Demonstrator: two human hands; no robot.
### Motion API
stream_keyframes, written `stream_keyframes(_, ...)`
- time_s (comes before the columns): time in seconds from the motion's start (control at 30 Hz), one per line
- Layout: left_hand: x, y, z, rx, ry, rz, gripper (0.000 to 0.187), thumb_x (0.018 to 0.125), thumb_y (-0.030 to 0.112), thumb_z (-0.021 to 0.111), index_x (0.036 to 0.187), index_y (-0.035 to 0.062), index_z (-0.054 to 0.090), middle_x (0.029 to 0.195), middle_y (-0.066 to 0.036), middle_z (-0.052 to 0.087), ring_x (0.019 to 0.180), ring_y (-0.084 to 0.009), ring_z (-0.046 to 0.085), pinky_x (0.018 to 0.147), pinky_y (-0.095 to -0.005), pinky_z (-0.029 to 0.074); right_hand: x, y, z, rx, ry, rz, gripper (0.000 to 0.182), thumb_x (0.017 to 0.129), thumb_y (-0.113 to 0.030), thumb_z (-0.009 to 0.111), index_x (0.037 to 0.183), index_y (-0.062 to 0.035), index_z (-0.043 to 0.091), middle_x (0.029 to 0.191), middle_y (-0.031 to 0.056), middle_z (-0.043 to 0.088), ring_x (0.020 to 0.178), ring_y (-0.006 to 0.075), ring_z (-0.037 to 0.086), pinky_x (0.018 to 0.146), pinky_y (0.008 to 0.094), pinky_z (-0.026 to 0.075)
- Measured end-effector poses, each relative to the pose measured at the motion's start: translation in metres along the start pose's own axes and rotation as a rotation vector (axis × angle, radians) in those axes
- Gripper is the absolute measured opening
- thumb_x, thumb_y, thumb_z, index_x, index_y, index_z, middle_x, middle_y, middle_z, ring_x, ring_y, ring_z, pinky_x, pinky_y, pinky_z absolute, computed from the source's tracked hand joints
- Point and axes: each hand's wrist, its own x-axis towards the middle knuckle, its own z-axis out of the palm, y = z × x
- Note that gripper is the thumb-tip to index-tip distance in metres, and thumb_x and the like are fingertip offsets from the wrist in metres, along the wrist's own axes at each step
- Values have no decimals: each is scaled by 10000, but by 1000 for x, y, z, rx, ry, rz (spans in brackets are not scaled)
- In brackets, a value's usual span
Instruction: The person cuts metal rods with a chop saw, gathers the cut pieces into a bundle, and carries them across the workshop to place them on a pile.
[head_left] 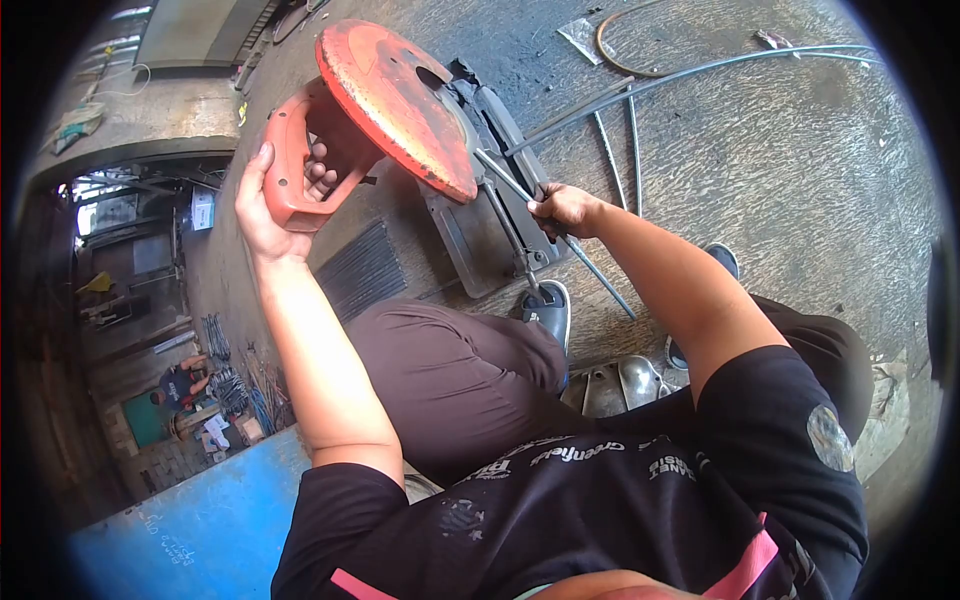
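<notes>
An orange chop saw handle (pixel 290 165) is gripped by my left hand (pixel 270 205), its fingers wrapped through the opening. The saw's worn orange blade guard (pixel 395 105) is tilted above its dark metal base (pixel 465 240). My right hand (pixel 565 212) is closed round a thin metal rod (pixel 602 277), just right of the guard. One end of that rod lies by the guard's lower edge and the other points toward my feet. The blade and the cutting spot are hidden by the guard.
Long metal rods (pixel 690 75) run from the saw toward the upper right. Shorter rods (pixel 635 150) and a curved hose (pixel 605 40) lie on the floor. Dark bars (pixel 365 270) sit left of the base. Another person (pixel 180 385) is at lower left, beyond a blue panel (pixel 210 520).
</notes>
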Motion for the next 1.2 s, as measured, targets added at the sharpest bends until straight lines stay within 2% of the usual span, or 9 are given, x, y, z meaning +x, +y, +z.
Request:
stream_keyframes(0.3, -2, 1, 3, 3, -7, -1, 570, 917, 396, 526, 1265, -53, 480, 986, -193, 610, 810, -226, 609, 798, -387, 536, -5, -9, 12, -215, 205, -89, 262, 831, -208, 742, 858, -39, 545, 659, 60, 542, 521, 149, 510, 443, 324, 422)
stream_keyframes(0.37, -2, 1, 3, 1, -3, -5, 569, 918, 397, 524, 1266, -52, 480, 986, -193, 610, 810, -226, 609, 798, -387, 536, -5, -10, 15, -235, 257, -92, 246, 810, -147, 768, 818, -77, 532, 652, 8, 528, 535, 115, 481, 481, 288, 394)
stream_keyframes(0.47, -2, 1, 4, 7, 6, -6, 568, 918, 398, 523, 1263, -52, 483, 987, -193, 611, 807, -226, 609, 797, -388, 535, -6, -10, 17, -260, 312, -101, 261, 789, -146, 790, 834, -74, 543, 661, 0, 533, 547, 109, 480, 491, 282, 401)
stream_keyframes(0.6, -2, 1, 5, 7, 21, -3, 563, 919, 396, 520, 1258, -52, 487, 989, -191, 612, 805, -227, 610, 800, -389, 535, -3, -7, 15, -260, 317, -88, 255, 797, -155, 784, 832, -74, 544, 662, 0, 529, 551, 106, 476, 496, 279, 404)
stream_keyframes(0.7, -1, 1, 3, 5, 18, -2, 562, 920, 395, 514, 1259, -53, 487, 993, -193, 611, 807, -229, 611, 801, -391, 535, -5, -10, 14, -218, 270, -104, 303, 785, -199, 795, 847, -36, 547, 672, 53, 551, 549, 138, 516, 471, 318, 428)
stream_keyframes(0.77, -2, 0, 5, 0, 6, -1, 563, 921, 395, 510, 1261, -54, 485, 995, -195, 610, 809, -229, 612, 802, -392, 535, -10, -13, 12, -185, 193, -63, 279, 821, -223, 766, 848, -36, 560, 697, 65, 579, 560, 145, 539, 494, 313, 446)
stream_keyframes(0.83, -5, 2, 12, 20, 38, 0, 495, 903, 385, 518, 1171, -30, 555, 946, -126, 619, 778, -171, 593, 745, -342, 536, -12, -15, 13, -164, 159, -63, 258, 846, -228, 739, 850, -34, 568, 705, 70, 588, 566, 152, 551, 505, 313, 454)
stream_keyframes(1.07, -5, 2, 14, 19, 50, -2, 492, 905, 386, 513, 1161, -31, 559, 928, -119, 618, 766, -168, 592, 742, -339, 538, -5, -4, 9, -52, -2, -19, 214, 949, -233, 604, 919, -23, 572, 760, 78, 583, 611, 173, 565, 595, 321, 492)
stream_keyframes(1.2, -5, 2, 14, 18, 51, -3, 488, 906, 385, 512, 1157, -30, 560, 928, -118, 618, 767, -168, 592, 740, -340, 538, -1, 1, 10, -22, -41, -20, 249, 972, -269, 545, 935, -25, 565, 805, 79, 614, 639, 183, 591, 575, 329, 470)
